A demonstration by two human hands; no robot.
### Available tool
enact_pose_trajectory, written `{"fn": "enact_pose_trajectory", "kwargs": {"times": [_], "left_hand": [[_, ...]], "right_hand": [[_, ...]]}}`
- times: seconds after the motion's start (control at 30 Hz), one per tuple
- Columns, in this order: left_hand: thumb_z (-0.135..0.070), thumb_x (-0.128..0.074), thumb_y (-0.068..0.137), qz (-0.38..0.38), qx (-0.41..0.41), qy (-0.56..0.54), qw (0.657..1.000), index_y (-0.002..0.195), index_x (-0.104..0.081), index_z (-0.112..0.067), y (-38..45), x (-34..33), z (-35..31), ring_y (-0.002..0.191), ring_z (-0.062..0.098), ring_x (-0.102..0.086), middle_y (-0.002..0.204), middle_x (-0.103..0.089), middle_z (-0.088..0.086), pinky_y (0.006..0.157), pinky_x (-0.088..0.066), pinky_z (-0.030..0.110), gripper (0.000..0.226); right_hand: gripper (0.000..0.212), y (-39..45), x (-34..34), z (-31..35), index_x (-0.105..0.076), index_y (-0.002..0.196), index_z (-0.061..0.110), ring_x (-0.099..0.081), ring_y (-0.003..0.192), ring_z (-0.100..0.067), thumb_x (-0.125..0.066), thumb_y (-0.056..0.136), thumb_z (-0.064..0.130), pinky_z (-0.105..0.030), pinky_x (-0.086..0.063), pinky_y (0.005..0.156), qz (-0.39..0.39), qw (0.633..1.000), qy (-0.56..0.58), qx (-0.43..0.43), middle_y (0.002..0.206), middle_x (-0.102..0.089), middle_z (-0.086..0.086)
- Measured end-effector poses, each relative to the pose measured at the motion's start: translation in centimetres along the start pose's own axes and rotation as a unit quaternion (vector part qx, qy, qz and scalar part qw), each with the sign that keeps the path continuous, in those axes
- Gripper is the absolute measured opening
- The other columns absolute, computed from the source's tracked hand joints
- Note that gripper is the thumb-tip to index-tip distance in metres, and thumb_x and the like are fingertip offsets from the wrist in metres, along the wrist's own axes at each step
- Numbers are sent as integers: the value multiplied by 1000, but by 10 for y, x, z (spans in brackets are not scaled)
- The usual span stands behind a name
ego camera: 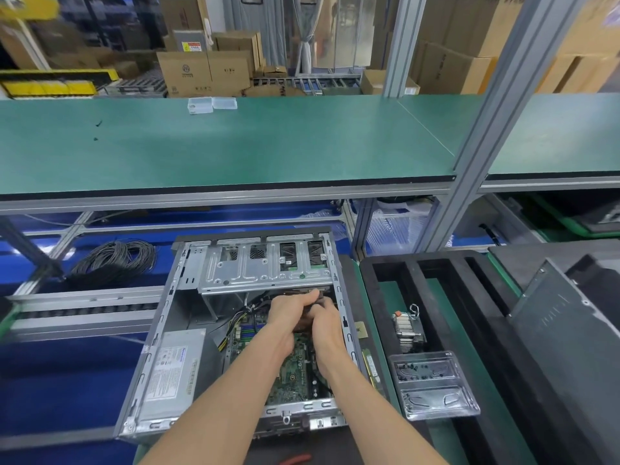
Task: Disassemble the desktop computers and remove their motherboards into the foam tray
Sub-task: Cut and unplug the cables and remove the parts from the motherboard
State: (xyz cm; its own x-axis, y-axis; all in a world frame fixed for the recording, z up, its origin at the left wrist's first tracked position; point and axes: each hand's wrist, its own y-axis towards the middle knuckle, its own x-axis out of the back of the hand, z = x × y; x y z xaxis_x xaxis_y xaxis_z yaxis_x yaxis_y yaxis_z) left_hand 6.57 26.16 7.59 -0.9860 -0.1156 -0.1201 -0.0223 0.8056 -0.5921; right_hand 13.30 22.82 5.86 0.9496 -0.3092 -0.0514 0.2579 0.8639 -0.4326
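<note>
An open desktop case (174, 330) lies on its side in front of me, its green motherboard (292, 374) still inside under my arms. My left hand (288, 310) and my right hand (327, 325) meet deep in the case just below the silver drive cage (265, 266). Both curl round a dark brownish part (307, 318), mostly hidden by my fingers. The black foam tray (412, 266) stands to the right, holding a finned heatsink (407, 328).
A grey power supply (171, 370) fills the case's left side. A clear plastic box (432, 384) with small screws rests on the foam tray's near end. A coil of black cable (114, 260) lies back left. The green workbench (235, 146) runs across behind. Red-handled pliers (297, 459) lie near me.
</note>
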Motion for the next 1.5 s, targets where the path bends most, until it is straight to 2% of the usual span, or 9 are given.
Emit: {"fn": "enact_pose_trajectory", "kwargs": {"times": [0.23, 0.43, 0.53, 0.7, 0.77, 0.9, 1.2, 1.33, 1.5], "left_hand": [[-17, -51, 103, 5, -26, -51, 998, 85, -65, -4, -10, 29, -1, 49, 14, -54, 54, -58, 0, 62, -45, 32, 26], [-12, -38, 104, -10, 6, -98, 995, 76, -53, -10, -12, 55, 12, 46, 11, -30, 58, -44, -2, 55, -26, 27, 31], [-21, -47, 104, -8, 14, -54, 998, 73, -50, -12, -14, 60, 18, 41, 10, -30, 58, -40, -3, 50, -27, 28, 32], [-8, -66, 89, -15, 30, 42, 999, 93, -64, -3, -7, 59, 21, 41, 12, -29, 58, -38, 0, 45, -30, 26, 7], [-3, -65, 84, -3, 43, 73, 996, 89, -64, -4, -4, 60, 20, 42, 13, -29, 59, -39, 3, 47, -29, 25, 5], [-3, -65, 85, 88, 62, 163, 981, 82, -62, -12, -1, 65, 21, 44, 12, -33, 53, -40, -1, 47, -32, 24, 10], [2, -47, 92, 111, 33, 138, 984, 94, -61, -21, 3, 50, 27, 44, 10, -39, 75, -55, 2, 49, -32, 20, 26], [-23, -62, 90, 104, 55, 29, 993, 83, -66, -20, 8, 47, 22, 43, 12, -38, 73, -62, -1, 52, -35, 24, 9], [-36, -69, 92, 23, 21, 20, 999, 83, -74, -8, 18, 47, 26, 48, 11, -52, 79, -75, 1, 49, -39, 24, 30]], "right_hand": [[35, -5, 0, 0, -65, 108, 14, -66, 91, -21, -37, 91, 1, -26, -47, 68, 5, 999, -44, 12, 107, -69, -7], [35, -6, 0, -2, -58, 116, 19, -66, 100, -24, -39, 93, 0, -39, -55, 88, -9, 979, -198, 37, 121, -55, -3], [36, -4, 1, -5, -62, 122, 10, -58, 116, -23, -49, 91, -2, -30, -49, 95, -6, 958, -284, 42, 128, -55, -8], [13, -7, 2, -3, -57, 86, 8, -45, 67, -16, -53, 84, -4, -12, -29, 45, 0, 950, -307, 55, 84, -51, -6], [22, -8, 2, -2, -47, 70, 11, -35, 56, -13, -51, 79, -9, -16, -25, 42, 0, 955, -291, 64, 69, -40, -3], [25, -10, 2, 2, -55, 62, 3, -52, 66, -20, -46, 79, -13, -28, -42, 57, -20, 968, -246, 44, 69, -53, -11], [42, -14, 0, 1, -62, 115, 12, -56, 105, -21, -43, 87, -13, -33, -50, 88, -15, 963, -259, 67, 115, -47, -2], [54, -16, 3, 2, -44, 135, 18, -58, 107, -22, -47, 89, -9, -35, -55, 80, -15, 963, -265, 50, 130, -49, -3], [66, -17, 1, 1, -25, 148, 10, -57, 116, -26, -56, 91, -2, -32, -49, 84, -36, 954, -294, 34, 141, -48, -14]]}}
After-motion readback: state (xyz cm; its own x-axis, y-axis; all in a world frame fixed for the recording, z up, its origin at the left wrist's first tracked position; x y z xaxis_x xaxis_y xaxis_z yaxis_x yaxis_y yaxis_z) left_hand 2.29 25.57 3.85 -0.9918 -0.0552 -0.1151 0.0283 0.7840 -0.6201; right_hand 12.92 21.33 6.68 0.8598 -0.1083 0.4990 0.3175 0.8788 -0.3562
